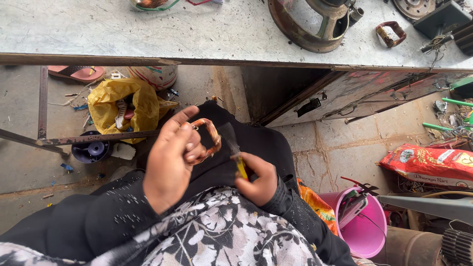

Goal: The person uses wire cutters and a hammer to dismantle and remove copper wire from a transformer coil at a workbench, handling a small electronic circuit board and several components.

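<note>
— What does the left hand (170, 160) hold?
— A copper coil (209, 140), fingers curled shut around its left side, thumb up, over the lap.
— And the right hand (257, 180)?
— Just right of it, fingers pinched on a yellow-handled tool (238, 160) whose tip touches the coil. A pink bucket (364, 229) sits near right.
</note>
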